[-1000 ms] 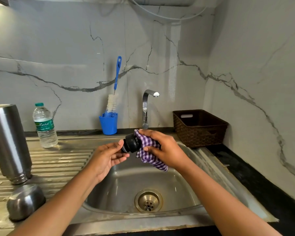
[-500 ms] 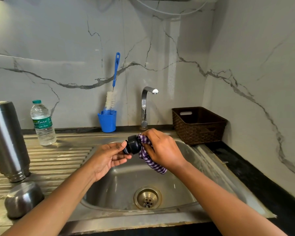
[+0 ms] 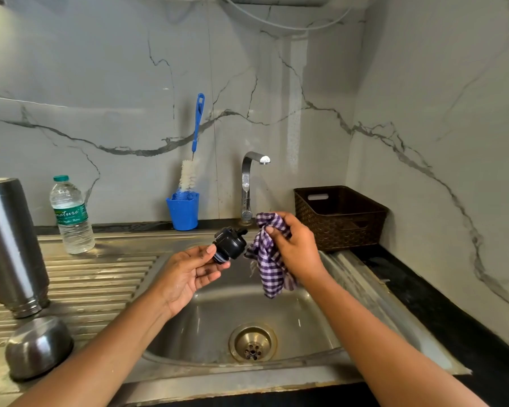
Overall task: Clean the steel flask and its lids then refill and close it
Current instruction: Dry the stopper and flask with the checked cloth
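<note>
Pinching black stopper (image 3: pixel 229 245), left hand (image 3: pixel 185 274) palm-up.

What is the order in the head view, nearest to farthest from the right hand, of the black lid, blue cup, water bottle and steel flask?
1. black lid, just left of the right hand, in the left hand.
2. blue cup, by the back wall.
3. water bottle, farther left.
4. steel flask, far left.

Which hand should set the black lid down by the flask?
Left, probably. The left hand holds the black lid, and the flask stands on the drainboard to that side. The right hand grips the cloth, farther from the flask.
</note>
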`<action>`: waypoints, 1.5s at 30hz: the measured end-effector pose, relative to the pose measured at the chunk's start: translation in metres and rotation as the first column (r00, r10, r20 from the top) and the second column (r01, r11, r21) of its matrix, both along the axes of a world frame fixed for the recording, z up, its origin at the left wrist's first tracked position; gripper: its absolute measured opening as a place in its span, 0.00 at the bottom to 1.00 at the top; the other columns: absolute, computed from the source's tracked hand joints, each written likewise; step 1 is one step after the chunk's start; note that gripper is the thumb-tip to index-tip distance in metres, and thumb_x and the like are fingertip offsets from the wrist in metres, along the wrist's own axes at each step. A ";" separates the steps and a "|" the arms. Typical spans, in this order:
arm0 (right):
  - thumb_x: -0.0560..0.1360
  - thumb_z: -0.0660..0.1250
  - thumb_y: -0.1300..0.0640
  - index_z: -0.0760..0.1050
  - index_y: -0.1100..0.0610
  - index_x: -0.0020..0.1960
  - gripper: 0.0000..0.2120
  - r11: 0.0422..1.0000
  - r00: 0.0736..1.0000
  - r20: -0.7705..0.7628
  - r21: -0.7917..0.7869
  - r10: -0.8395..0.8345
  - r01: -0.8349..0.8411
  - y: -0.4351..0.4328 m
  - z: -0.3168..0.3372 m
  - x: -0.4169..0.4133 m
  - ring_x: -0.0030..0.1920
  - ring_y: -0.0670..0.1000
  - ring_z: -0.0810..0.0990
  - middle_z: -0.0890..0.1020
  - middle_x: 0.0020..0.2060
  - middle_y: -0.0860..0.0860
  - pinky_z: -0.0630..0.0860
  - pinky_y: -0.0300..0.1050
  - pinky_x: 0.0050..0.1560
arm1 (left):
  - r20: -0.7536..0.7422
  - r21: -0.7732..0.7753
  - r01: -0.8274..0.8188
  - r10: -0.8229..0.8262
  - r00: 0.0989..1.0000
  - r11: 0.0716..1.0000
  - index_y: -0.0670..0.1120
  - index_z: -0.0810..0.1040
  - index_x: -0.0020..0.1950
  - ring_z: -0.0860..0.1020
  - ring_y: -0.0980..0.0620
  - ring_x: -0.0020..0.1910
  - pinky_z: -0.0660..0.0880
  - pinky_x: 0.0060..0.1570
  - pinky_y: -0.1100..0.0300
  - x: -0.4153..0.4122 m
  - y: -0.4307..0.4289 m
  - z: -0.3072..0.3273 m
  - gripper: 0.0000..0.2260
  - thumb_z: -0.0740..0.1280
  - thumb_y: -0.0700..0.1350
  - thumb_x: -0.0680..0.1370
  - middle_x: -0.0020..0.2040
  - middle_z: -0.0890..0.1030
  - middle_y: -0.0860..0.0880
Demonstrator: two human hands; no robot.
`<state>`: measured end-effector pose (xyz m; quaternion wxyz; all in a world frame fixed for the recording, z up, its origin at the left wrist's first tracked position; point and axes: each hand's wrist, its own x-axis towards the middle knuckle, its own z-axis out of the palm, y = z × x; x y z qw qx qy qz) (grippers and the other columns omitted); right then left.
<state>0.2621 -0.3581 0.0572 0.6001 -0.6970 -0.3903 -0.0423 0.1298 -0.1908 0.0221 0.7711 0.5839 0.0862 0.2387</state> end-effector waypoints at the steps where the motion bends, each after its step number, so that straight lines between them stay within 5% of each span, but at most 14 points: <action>1: 0.78 0.64 0.60 0.74 0.54 0.60 0.11 0.997 0.998 -0.012 0.022 0.068 -0.068 -0.003 0.001 0.002 0.50 0.42 0.79 0.80 0.49 0.46 0.77 0.41 0.56 | 0.001 -0.004 0.007 -0.007 1.000 1.000 0.39 0.80 0.49 0.84 0.48 0.39 0.80 0.32 0.62 0.000 0.000 0.000 0.38 0.84 0.54 0.45 0.45 0.83 0.36; 5: 0.77 0.65 0.60 0.73 0.51 0.61 0.14 0.960 0.953 0.137 -0.125 0.269 -0.253 -0.002 0.003 -0.007 0.54 0.44 0.78 0.78 0.53 0.47 0.76 0.38 0.56 | -0.027 0.016 0.057 -0.057 0.998 0.998 0.38 0.82 0.48 0.84 0.49 0.37 0.79 0.30 0.63 -0.001 0.001 -0.001 0.31 0.83 0.51 0.51 0.45 0.83 0.36; 8: 0.76 0.67 0.59 0.75 0.55 0.62 0.14 0.959 0.895 0.389 -0.256 0.217 -0.122 0.003 0.001 -0.009 0.53 0.41 0.75 0.77 0.52 0.45 0.71 0.33 0.56 | -0.071 0.077 0.068 -0.063 0.996 0.995 0.38 0.81 0.50 0.84 0.49 0.35 0.79 0.30 0.64 -0.002 0.003 -0.001 0.32 0.83 0.53 0.52 0.45 0.83 0.35; 13: 0.75 0.66 0.60 0.75 0.59 0.58 0.12 0.972 0.780 0.622 -0.218 0.067 0.090 0.006 -0.003 -0.010 0.51 0.51 0.78 0.79 0.51 0.52 0.75 0.44 0.52 | -0.108 0.135 0.087 -0.073 0.992 0.987 0.38 0.80 0.54 0.84 0.50 0.37 0.80 0.32 0.63 -0.001 0.003 0.000 0.43 0.84 0.57 0.45 0.47 0.83 0.36; 18: 0.72 0.55 0.56 0.75 0.61 0.54 0.17 0.945 0.647 0.757 -0.270 0.091 0.183 0.009 -0.004 -0.017 0.44 0.56 0.80 0.80 0.46 0.55 0.78 0.48 0.42 | -0.165 0.212 0.117 -0.083 0.983 0.970 0.43 0.79 0.56 0.84 0.49 0.39 0.80 0.33 0.62 -0.004 0.002 0.001 0.43 0.82 0.62 0.47 0.47 0.84 0.39; 24: 0.74 0.55 0.56 0.76 0.62 0.55 0.16 0.929 0.509 0.847 -0.299 0.153 0.219 0.013 -0.007 -0.021 0.44 0.55 0.79 0.80 0.48 0.56 0.79 0.49 0.37 | -0.176 0.334 0.067 -0.008 0.984 0.940 0.47 0.77 0.58 0.84 0.45 0.42 0.80 0.36 0.59 -0.007 0.002 0.007 0.44 0.80 0.66 0.47 0.48 0.84 0.42; 26: 0.76 0.55 0.56 0.76 0.61 0.57 0.16 0.949 0.573 0.814 -0.246 0.093 0.196 0.013 -0.005 -0.020 0.47 0.54 0.79 0.80 0.50 0.54 0.80 0.47 0.42 | -0.147 0.351 0.043 0.010 0.989 0.935 0.47 0.76 0.59 0.84 0.44 0.45 0.80 0.37 0.57 -0.008 0.001 0.008 0.45 0.81 0.64 0.47 0.50 0.84 0.43; 28: 0.79 0.57 0.57 0.74 0.57 0.60 0.13 0.966 0.787 0.611 -0.143 -0.086 0.217 0.008 0.003 -0.016 0.50 0.47 0.77 0.79 0.54 0.51 0.77 0.41 0.53 | -0.104 0.357 0.004 0.035 0.994 0.934 0.48 0.76 0.58 0.83 0.45 0.48 0.81 0.38 0.56 -0.008 0.001 0.007 0.43 0.82 0.62 0.47 0.51 0.84 0.46; 30: 0.79 0.60 0.60 0.72 0.56 0.63 0.13 0.954 0.893 0.402 -0.125 -0.202 0.272 -0.002 0.009 -0.005 0.51 0.43 0.74 0.77 0.57 0.49 0.70 0.35 0.56 | -0.069 0.368 -0.023 0.052 0.996 0.929 0.49 0.75 0.57 0.83 0.47 0.49 0.81 0.40 0.56 -0.009 0.000 0.005 0.42 0.82 0.60 0.46 0.51 0.84 0.48; 33: 0.78 0.62 0.62 0.71 0.56 0.66 0.16 0.967 0.912 0.365 -0.092 -0.190 0.238 -0.011 0.012 0.008 0.59 0.48 0.73 0.75 0.59 0.50 0.67 0.37 0.62 | -0.025 0.371 -0.075 0.090 0.996 0.926 0.49 0.74 0.55 0.83 0.48 0.50 0.81 0.43 0.57 -0.006 0.003 0.003 0.42 0.82 0.59 0.45 0.50 0.84 0.48; 36: 0.78 0.59 0.64 0.66 0.55 0.70 0.21 0.972 0.897 0.439 -0.227 0.047 0.060 0.000 0.007 -0.004 0.68 0.49 0.65 0.69 0.66 0.50 0.60 0.46 0.73 | 0.005 0.445 -0.119 0.131 0.991 0.887 0.49 0.73 0.54 0.82 0.50 0.51 0.78 0.49 0.57 -0.004 0.004 0.002 0.41 0.82 0.61 0.47 0.50 0.84 0.49; 41: 0.73 0.64 0.65 0.69 0.60 0.69 0.24 0.909 0.593 0.738 -0.416 0.321 0.027 0.016 -0.005 -0.020 0.65 0.60 0.69 0.72 0.66 0.57 0.67 0.51 0.64 | 0.031 0.507 -0.136 0.140 0.990 0.851 0.48 0.73 0.54 0.81 0.53 0.51 0.76 0.48 0.62 -0.003 0.006 0.000 0.40 0.81 0.62 0.48 0.50 0.84 0.51; 45: 0.73 0.61 0.69 0.72 0.60 0.66 0.22 0.926 0.718 0.668 -0.367 0.195 0.090 0.009 -0.003 -0.007 0.64 0.57 0.71 0.74 0.64 0.56 0.68 0.48 0.64 | -0.034 0.534 -0.036 0.065 0.997 0.845 0.54 0.73 0.61 0.80 0.54 0.56 0.77 0.52 0.62 -0.001 0.001 -0.002 0.42 0.81 0.59 0.50 0.57 0.80 0.51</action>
